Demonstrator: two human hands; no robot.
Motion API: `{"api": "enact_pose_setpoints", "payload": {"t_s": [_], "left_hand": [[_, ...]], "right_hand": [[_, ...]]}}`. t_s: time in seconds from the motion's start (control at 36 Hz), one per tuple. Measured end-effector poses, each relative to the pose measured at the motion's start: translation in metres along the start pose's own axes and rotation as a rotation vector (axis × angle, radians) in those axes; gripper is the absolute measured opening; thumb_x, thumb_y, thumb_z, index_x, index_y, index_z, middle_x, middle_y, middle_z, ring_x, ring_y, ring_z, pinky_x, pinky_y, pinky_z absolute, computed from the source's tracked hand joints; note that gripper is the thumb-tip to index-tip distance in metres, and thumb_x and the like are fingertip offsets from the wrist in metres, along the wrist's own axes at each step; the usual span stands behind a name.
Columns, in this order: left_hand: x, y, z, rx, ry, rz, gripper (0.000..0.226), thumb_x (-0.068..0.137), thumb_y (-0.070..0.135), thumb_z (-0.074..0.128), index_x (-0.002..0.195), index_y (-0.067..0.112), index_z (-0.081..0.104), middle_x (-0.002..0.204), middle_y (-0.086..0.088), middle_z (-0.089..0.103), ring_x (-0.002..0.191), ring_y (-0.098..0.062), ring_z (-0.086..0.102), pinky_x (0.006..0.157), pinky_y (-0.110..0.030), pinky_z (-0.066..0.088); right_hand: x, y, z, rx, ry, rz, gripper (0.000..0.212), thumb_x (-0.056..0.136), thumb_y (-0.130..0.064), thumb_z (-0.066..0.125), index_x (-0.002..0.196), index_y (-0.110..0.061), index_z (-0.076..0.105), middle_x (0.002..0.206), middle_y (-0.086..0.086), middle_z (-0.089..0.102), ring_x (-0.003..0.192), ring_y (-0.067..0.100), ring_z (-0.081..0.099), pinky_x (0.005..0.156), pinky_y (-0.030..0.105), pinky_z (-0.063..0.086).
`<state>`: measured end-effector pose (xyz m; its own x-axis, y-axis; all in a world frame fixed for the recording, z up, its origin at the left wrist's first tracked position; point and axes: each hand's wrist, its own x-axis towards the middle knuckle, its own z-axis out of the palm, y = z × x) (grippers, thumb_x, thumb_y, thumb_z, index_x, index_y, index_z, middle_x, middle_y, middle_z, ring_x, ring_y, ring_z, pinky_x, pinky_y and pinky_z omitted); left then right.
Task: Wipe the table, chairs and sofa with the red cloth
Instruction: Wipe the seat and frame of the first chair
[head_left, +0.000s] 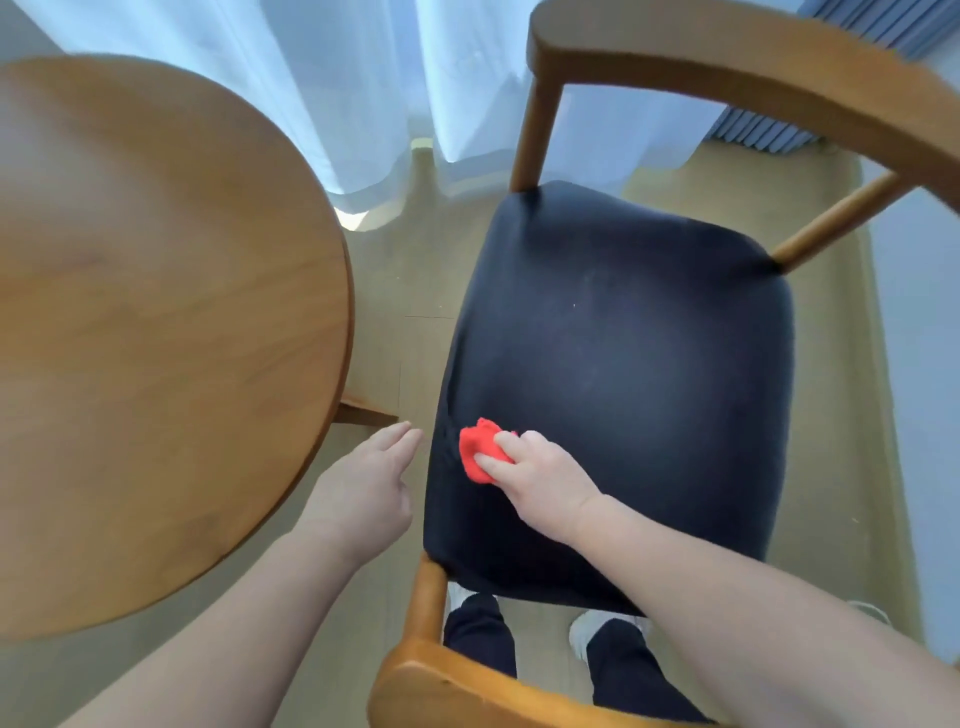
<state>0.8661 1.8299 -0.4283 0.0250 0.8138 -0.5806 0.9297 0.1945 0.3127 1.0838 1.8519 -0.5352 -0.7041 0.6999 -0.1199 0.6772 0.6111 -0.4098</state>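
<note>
A wooden chair with a dark navy seat (623, 364) stands below me. Its curved backrest (727, 67) runs across the top right. My right hand (540, 483) presses a bunched red cloth (480, 449) onto the seat's left front part. My left hand (363, 493) hovers over the floor gap between the seat and the table, holding nothing, fingers loosely extended. The round wooden table (156, 312) fills the left. No sofa is in view.
White sheer curtains (363, 78) hang behind the table and chair. A blue pleated curtain (769, 130) shows at the top right. The floor (400, 260) is light wood. My legs and white shoes (597, 634) stand behind the chair's near armrest (431, 675).
</note>
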Motion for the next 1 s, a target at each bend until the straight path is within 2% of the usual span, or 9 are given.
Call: {"api": "enact_pose_setpoints", "payload": {"t_s": [0.11,0.19,0.25,0.39,0.53,0.67,0.75,0.89,1.0], "left_hand": [[-0.014,0.005,-0.005,-0.016,0.018,-0.008,0.060,0.092,0.012,0.044,0.148,0.027,0.029,0.155,0.012,0.024,0.139,-0.009,0.031,0.105,-0.021,0.034],[-0.022,0.007,-0.008,-0.017,0.040,0.000,0.060,0.092,0.012,0.044,0.148,0.028,0.030,0.155,0.012,0.026,0.138,-0.009,0.033,0.104,-0.022,0.036],[-0.027,0.008,-0.009,-0.027,0.055,0.007,0.060,0.090,0.011,0.045,0.147,0.027,0.032,0.154,0.012,0.027,0.137,-0.009,0.034,0.104,-0.023,0.036],[-0.029,0.002,-0.005,-0.029,0.089,0.003,0.060,0.089,0.011,0.046,0.147,0.025,0.034,0.154,0.011,0.028,0.137,-0.010,0.034,0.107,-0.024,0.034],[-0.031,-0.013,0.009,-0.026,0.105,-0.052,0.060,0.090,0.012,0.046,0.147,0.026,0.033,0.154,0.010,0.029,0.137,-0.010,0.034,0.108,-0.024,0.035],[-0.041,-0.023,0.013,-0.043,0.066,-0.080,0.060,0.090,0.011,0.045,0.147,0.024,0.033,0.154,0.010,0.028,0.137,-0.011,0.034,0.108,-0.025,0.034],[-0.053,-0.022,0.002,-0.076,0.065,-0.099,0.061,0.088,0.009,0.044,0.147,0.023,0.034,0.155,0.009,0.028,0.138,-0.009,0.031,0.109,-0.025,0.033],[-0.070,-0.005,-0.037,-0.110,0.123,-0.063,0.061,0.088,0.008,0.045,0.146,0.021,0.036,0.153,0.008,0.031,0.138,-0.011,0.033,0.108,-0.026,0.035],[-0.085,0.026,-0.085,-0.156,0.185,0.057,0.061,0.090,0.010,0.049,0.147,0.023,0.032,0.152,0.009,0.032,0.136,-0.009,0.036,0.104,-0.019,0.031]], "right_hand": [[-0.009,-0.018,-0.005,0.021,-0.222,-0.035,0.046,0.067,-0.010,0.076,0.107,-0.027,0.062,0.096,0.000,0.055,0.067,0.022,0.043,0.047,0.031,0.043],[-0.014,-0.033,-0.013,-0.005,-0.451,-0.182,0.034,0.090,-0.014,0.056,0.121,-0.027,0.054,0.114,0.004,0.049,0.084,0.025,0.041,0.067,0.038,0.046],[-0.006,-0.034,-0.022,-0.011,-0.452,-0.249,0.031,0.094,-0.018,0.052,0.124,-0.028,0.054,0.114,0.006,0.049,0.082,0.025,0.040,0.069,0.038,0.047],[0.051,-0.016,-0.037,-0.008,-0.087,-0.078,0.035,0.079,-0.012,0.069,0.113,-0.022,0.064,0.104,0.010,0.056,0.075,0.030,0.051,0.058,0.034,0.048],[0.079,-0.037,-0.031,-0.166,-0.323,0.086,0.035,0.092,-0.010,0.045,0.123,-0.024,0.053,0.129,0.005,0.041,0.108,0.028,0.039,0.082,0.039,0.036],[0.030,-0.075,-0.010,-0.112,-0.523,-0.149,0.032,0.095,-0.017,0.047,0.123,-0.027,0.059,0.124,0.003,0.046,0.105,0.027,0.040,0.083,0.040,0.037],[0.016,-0.073,-0.020,0.085,-0.633,-0.092,0.035,0.099,-0.023,0.044,0.131,-0.034,0.054,0.124,0.001,0.047,0.105,0.026,0.041,0.086,0.040,0.041],[0.001,-0.065,-0.091,0.463,-0.410,0.266,0.037,0.096,-0.033,0.054,0.132,-0.036,0.051,0.130,-0.004,0.045,0.113,0.022,0.049,0.099,0.033,0.039],[-0.005,-0.070,-0.179,0.769,-0.144,0.542,0.035,0.084,-0.036,0.065,0.112,-0.037,0.045,0.117,-0.005,0.053,0.096,0.020,0.062,0.087,0.040,0.052]]}}
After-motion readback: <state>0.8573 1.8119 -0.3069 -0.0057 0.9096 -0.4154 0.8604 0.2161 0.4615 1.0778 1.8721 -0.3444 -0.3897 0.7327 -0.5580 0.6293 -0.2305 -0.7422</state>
